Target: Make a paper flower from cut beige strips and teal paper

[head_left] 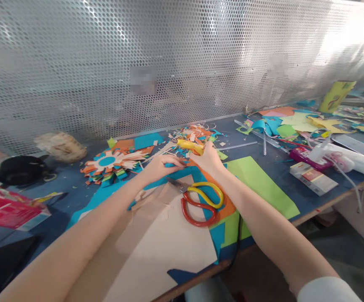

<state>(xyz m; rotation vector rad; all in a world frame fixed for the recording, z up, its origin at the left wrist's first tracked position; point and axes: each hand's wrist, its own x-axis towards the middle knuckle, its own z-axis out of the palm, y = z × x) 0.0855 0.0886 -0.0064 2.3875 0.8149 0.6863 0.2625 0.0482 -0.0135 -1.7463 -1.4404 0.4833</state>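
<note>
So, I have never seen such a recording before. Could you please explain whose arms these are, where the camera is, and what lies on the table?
There is no machine here: a person works with two bare hands. The one picture comes from a camera worn on the person's head. It looks forward and down, so both arms enter from the bottom edge. The left hand rests on blue paper. The right hand grips a yellow tool; I cannot tell what kind. Nearer to the person lie scissors with yellow and red handles. On the table there are also a green sheet, a beige sheet, a paper flower and many coloured scraps. Behind it stands a perforated metal screen.
</note>
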